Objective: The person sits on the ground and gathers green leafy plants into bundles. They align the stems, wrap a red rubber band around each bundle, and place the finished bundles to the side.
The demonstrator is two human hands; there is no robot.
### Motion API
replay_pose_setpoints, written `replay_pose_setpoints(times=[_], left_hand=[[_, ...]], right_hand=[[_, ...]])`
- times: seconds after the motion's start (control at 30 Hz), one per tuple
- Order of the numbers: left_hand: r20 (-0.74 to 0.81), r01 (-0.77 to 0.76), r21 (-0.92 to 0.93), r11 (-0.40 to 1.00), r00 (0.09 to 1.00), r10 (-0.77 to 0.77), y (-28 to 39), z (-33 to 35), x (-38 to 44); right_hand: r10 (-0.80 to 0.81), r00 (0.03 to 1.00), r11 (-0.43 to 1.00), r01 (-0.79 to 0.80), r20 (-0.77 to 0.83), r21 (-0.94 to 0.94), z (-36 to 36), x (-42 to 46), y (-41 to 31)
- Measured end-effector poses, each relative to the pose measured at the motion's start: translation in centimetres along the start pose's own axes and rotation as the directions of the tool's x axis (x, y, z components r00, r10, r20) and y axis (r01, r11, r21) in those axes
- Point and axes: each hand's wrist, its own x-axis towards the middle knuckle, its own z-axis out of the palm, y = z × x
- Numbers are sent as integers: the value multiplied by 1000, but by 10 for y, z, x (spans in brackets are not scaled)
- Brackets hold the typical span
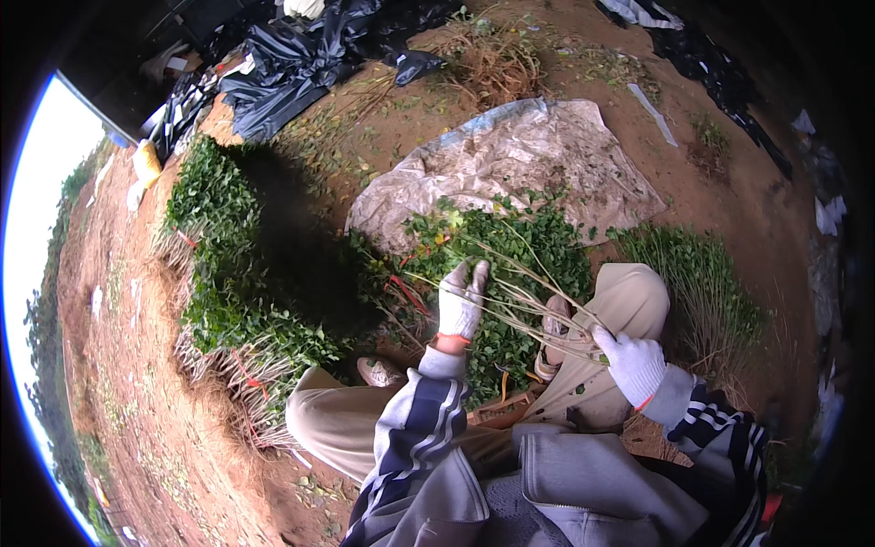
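A small bunch of thin woody stems (526,301) stretches between my gloved hands, across the front of me. My right hand (627,359), in a white knit glove, is closed around the bare ends of the stems. My left hand (463,297), its glove soiled at the fingers, is raised at the leafy end, with thumb and fingers up; whether it grips a leaf or stem there cannot be told. Below the stems lies a heap of leafy green cuttings (506,355), between my legs. Red ties (410,294) lie beside my left hand.
Tied plant bundles (239,273) are piled at the left, their stems outward. More leafy plants (697,294) stand right of my knee. A dirty white sheet (519,164) lies ahead on bare soil. Black plastic (294,75) and dry roots (499,65) lie farther off. A wooden piece (502,407) sits between my legs.
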Motion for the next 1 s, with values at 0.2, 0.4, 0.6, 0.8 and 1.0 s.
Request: replay_pose_setpoints(times=[0.2, 0.4, 0.6, 0.8, 1.0], left_hand=[[-334, 337, -495, 801, 777, -533, -80, -76, 36], [130, 632, -238, 738, 773, -621, -160, -8, -12], [-51, 837, -127, 532, 531, -846, -260, -10, -52], [-114, 760, -2, 650, 646, -755, -351, -48, -80], [-565, 765, 484, 426, 645, -515, -354, -49, -57]], right_hand=[[587, 803, 801, -558, -99, 218, 9, -23, 119], [892, 451, 424, -865, 43, 270, 161, -175, 328], [903, 53, 20, -997, 427, 80, 286, -193, 351], [954, -16, 41, -982, 299, -182, 327, -171, 347], [960, 41, 99, -975, 277, -197, 321, -173, 350]])
